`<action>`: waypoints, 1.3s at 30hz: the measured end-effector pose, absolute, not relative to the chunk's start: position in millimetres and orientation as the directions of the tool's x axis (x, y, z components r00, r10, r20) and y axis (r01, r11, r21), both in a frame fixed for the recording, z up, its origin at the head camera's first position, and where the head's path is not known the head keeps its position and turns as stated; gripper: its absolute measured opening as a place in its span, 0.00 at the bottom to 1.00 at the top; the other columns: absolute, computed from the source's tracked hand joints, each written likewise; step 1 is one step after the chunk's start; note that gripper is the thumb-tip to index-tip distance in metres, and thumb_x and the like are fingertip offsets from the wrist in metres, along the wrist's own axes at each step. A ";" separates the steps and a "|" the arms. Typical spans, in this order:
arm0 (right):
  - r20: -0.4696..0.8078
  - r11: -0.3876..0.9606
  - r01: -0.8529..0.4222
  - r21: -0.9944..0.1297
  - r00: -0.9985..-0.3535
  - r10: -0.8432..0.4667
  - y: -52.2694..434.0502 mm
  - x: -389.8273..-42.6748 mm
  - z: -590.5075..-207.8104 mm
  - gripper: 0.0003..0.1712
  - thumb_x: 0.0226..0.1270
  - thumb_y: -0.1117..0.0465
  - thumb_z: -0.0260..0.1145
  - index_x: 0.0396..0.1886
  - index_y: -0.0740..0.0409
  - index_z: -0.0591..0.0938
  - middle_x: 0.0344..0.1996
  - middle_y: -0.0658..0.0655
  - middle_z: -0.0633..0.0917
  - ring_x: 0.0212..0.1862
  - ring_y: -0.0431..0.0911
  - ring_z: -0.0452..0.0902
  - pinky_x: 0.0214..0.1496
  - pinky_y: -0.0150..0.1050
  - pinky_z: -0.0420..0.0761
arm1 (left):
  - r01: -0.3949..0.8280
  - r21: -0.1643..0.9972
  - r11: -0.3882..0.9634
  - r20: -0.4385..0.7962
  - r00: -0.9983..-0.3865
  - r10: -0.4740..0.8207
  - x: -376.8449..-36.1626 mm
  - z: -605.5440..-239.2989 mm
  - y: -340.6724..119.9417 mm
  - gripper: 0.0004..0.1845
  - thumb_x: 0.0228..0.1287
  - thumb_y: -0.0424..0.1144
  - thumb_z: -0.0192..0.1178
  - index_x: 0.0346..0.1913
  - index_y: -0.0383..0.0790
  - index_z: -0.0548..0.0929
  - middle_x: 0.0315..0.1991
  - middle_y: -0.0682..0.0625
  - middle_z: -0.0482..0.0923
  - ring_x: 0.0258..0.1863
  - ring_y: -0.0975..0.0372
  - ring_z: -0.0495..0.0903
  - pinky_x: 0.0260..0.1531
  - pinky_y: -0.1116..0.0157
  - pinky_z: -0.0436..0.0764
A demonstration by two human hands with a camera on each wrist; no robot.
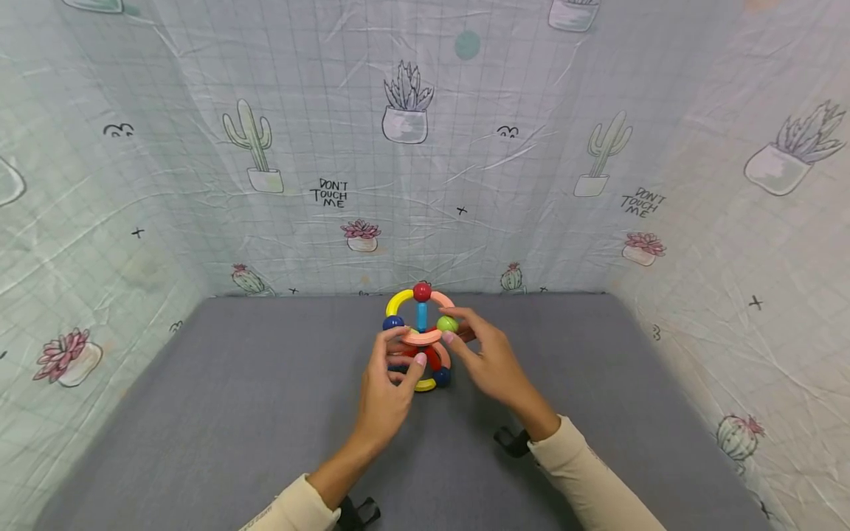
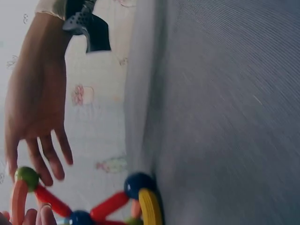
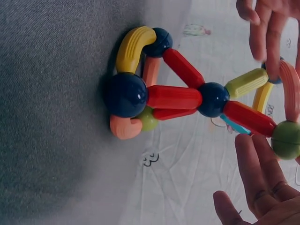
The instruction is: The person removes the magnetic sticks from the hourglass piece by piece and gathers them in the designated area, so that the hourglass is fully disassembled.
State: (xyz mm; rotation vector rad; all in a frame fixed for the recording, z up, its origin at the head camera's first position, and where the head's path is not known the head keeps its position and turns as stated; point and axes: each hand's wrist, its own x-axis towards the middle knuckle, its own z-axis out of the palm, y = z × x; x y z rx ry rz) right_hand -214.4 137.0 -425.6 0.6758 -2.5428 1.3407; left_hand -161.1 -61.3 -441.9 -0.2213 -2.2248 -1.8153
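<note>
You're holding L hand (image 1: 387, 391) & R hand (image 1: 498, 363) wide round the toy (image 1: 423, 338) — touching softly is prob. stopping wobbles.

Grey tabletop (image 1: 265, 413) beneath a colourful structure (image 1: 422, 338) of balls and rods

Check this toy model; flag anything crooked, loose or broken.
Nothing stands out. The model stands upright on the gray table, its red rods meeting the central blue ball, no crack or stray piece in sight. The left hand and right hand cover parts of the upper ring, so that's unconfirmed.
</note>
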 end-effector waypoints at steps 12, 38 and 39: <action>0.402 0.461 -0.509 -0.727 -0.859 -0.316 131.1 -218.3 -425.6 0.21 0.82 0.53 0.64 0.70 0.42 0.79 0.45 0.49 0.88 0.46 0.47 0.85 0.51 0.44 0.84 | 0.297 0.952 0.078 0.303 -0.950 -0.079 -183.8 -445.3 -34.3 0.14 0.77 0.42 0.66 0.61 0.47 0.83 0.52 0.47 0.85 0.42 0.47 0.85 0.40 0.70 0.84; 0.395 0.457 -0.505 -0.732 -0.862 -0.318 125.6 -217.8 -428.1 0.19 0.82 0.52 0.63 0.68 0.42 0.79 0.47 0.48 0.88 0.50 0.41 0.86 0.59 0.50 0.85 | 0.265 0.958 0.110 0.275 -0.957 -0.092 -194.7 -439.6 -39.5 0.07 0.75 0.36 0.65 0.51 0.47 0.84 0.39 0.44 0.82 0.33 0.57 0.78 0.32 0.69 0.77; 0.394 0.457 -0.504 -0.733 -0.862 -0.320 125.4 -217.5 -428.0 0.19 0.82 0.52 0.63 0.69 0.43 0.79 0.47 0.48 0.88 0.50 0.42 0.86 0.60 0.51 0.85 | 0.262 0.958 0.113 0.273 -0.958 -0.094 -194.5 -439.7 -39.7 0.06 0.75 0.36 0.65 0.50 0.47 0.84 0.38 0.44 0.82 0.33 0.58 0.78 0.32 0.69 0.77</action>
